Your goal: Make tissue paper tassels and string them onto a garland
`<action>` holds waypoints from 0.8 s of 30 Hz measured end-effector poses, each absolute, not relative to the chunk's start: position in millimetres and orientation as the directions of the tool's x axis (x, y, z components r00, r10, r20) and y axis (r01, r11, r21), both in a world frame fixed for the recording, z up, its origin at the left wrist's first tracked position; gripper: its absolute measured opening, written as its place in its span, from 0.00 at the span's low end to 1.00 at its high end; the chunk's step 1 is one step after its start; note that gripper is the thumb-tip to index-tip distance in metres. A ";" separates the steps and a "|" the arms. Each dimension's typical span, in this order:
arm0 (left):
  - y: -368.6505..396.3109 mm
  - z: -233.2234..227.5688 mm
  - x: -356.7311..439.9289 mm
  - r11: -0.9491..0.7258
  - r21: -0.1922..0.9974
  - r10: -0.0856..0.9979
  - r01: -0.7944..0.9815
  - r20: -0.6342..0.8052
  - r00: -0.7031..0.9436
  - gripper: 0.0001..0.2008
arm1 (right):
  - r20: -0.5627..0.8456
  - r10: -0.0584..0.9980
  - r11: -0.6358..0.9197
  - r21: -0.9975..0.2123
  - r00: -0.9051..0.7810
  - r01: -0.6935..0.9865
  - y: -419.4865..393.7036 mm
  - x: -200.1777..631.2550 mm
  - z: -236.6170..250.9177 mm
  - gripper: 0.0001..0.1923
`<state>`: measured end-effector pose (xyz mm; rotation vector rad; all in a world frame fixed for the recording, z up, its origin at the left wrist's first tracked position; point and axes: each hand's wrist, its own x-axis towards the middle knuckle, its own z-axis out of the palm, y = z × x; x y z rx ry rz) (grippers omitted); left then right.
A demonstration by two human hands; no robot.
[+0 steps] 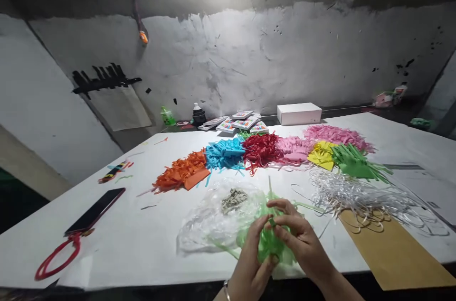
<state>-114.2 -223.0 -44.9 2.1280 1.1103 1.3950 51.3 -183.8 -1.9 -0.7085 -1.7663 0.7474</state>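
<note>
Both hands meet over the near edge of the white table [149,244]. My left hand [253,258] grips a crumpled bundle of light green paper strips [268,242] from below. My right hand [298,236] pinches the top of the same bundle between thumb and fingers. Thin green strips trail from it toward the right and upward. Just behind the hands lies a clear plastic bag [210,225] with a small grey-and-white wad [234,198] on it.
Piles of cut paper strips line the middle: orange [181,173], blue [224,153], red [261,149], pink [337,136], yellow [322,155], green [354,162], white [359,194]. A brown sheet [395,249] lies right. A phone [95,211] and red cord [53,256] lie left; a white box [299,113] at the back.
</note>
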 end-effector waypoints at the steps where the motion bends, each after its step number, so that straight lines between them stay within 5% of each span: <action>1: -222.8 -40.7 -109.4 -0.610 0.694 0.788 0.382 0.582 0.202 0.21 | 0.563 0.769 0.602 -0.797 -0.303 0.050 -186.7 48.1 -5.4 0.12; 3: -220.7 -30.0 -114.1 -0.553 0.732 0.827 0.399 0.541 0.153 0.18 | 0.541 0.789 0.573 -0.819 -0.291 0.031 -188.2 45.5 -17.7 0.13; 6: -218.5 -11.8 -164.4 -0.397 0.684 0.823 0.612 0.561 -0.093 0.20 | 0.596 0.788 0.615 -0.746 -0.158 0.253 -183.4 54.9 -44.2 0.16; 9: -222.2 5.3 -245.5 -0.104 0.474 0.712 0.875 0.649 -0.267 0.20 | 0.683 0.703 0.680 -0.566 -0.197 0.465 -181.2 67.9 -72.1 0.15; 14: -221.0 13.4 -329.8 0.044 0.361 0.727 0.931 0.628 -0.278 0.16 | 0.743 0.507 0.810 -0.236 -0.438 0.537 -184.9 55.5 -85.4 0.29; 18: -215.1 -8.6 -299.6 -0.031 0.287 0.763 0.957 0.625 -0.162 0.18 | 0.697 0.359 0.852 0.028 -0.620 0.523 -169.1 27.5 -65.3 0.30; 21: -218.9 -33.2 -233.9 -0.247 0.237 0.804 0.939 0.592 0.062 0.14 | 0.712 0.331 0.861 0.039 -0.619 0.506 -153.8 22.4 -57.6 0.14; 24: -220.1 -57.4 -166.8 -0.485 0.225 0.786 0.845 0.537 0.307 0.21 | 0.764 0.367 0.840 -0.026 -0.531 0.542 -153.0 35.3 -63.0 0.14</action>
